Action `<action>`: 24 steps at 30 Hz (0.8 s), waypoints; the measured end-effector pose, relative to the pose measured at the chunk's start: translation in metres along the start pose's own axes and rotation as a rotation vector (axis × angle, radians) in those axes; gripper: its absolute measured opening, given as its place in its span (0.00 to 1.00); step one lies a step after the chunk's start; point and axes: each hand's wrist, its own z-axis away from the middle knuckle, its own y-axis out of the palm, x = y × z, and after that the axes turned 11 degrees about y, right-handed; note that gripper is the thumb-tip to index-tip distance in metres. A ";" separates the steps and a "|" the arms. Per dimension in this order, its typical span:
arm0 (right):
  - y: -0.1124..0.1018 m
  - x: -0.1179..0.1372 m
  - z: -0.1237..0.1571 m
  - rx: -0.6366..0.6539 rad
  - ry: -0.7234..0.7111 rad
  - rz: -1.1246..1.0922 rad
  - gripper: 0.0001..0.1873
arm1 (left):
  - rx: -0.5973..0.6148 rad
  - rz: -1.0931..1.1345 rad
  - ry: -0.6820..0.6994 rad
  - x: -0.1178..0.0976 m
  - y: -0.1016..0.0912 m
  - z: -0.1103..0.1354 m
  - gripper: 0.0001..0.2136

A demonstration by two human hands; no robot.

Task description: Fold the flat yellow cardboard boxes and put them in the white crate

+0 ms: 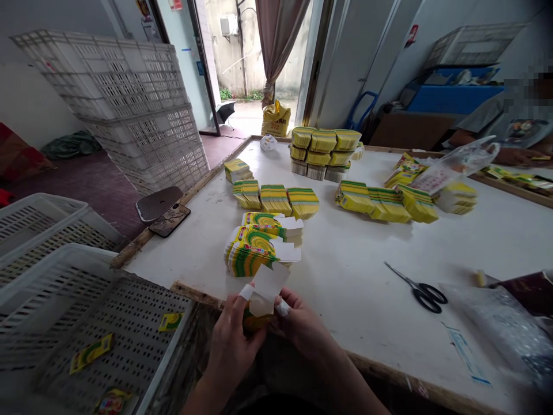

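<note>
My left hand [231,340] is wrapped around a small yellow-and-green paper box [270,280] at the table's near edge. Its white end flaps stand up and open. From the other side my right hand [300,323] pinches the same box, with thumb and fingers at the opening. White tape or wrapping covers a fingertip on each hand. Whether anything lies inside the box cannot be made out. Just beyond my hands, a stack of flattened yellow-and-green boxes [253,253] lies on the white table [345,271], white flaps pointing right.
More bundles of folded boxes [274,199] lie farther back, some piled up [326,147]. Scissors [417,288] and clear plastic [496,328] are at right. A phone [170,220] sits at the left edge. Below stands a white crate [142,300] with several packets. A co-worker [510,127] is across the table.
</note>
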 end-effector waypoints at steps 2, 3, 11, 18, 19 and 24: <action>0.002 0.003 -0.001 0.029 0.006 0.077 0.21 | -0.004 -0.003 0.055 -0.001 0.000 -0.001 0.25; 0.003 0.005 -0.001 0.057 0.015 0.115 0.20 | -0.014 -0.013 0.086 -0.001 -0.001 -0.001 0.23; 0.000 0.012 -0.004 0.169 -0.072 0.373 0.24 | 0.004 -0.059 0.124 -0.005 -0.009 -0.007 0.16; 0.012 -0.004 0.017 0.043 -0.442 0.982 0.31 | 0.321 0.174 -0.103 -0.008 -0.004 -0.013 0.28; 0.013 -0.005 0.018 0.040 -0.485 1.048 0.31 | 0.322 0.173 -0.100 -0.007 -0.001 -0.012 0.28; 0.002 -0.003 0.010 -0.140 -0.622 1.050 0.27 | 0.145 -0.010 -0.121 -0.002 0.001 -0.006 0.29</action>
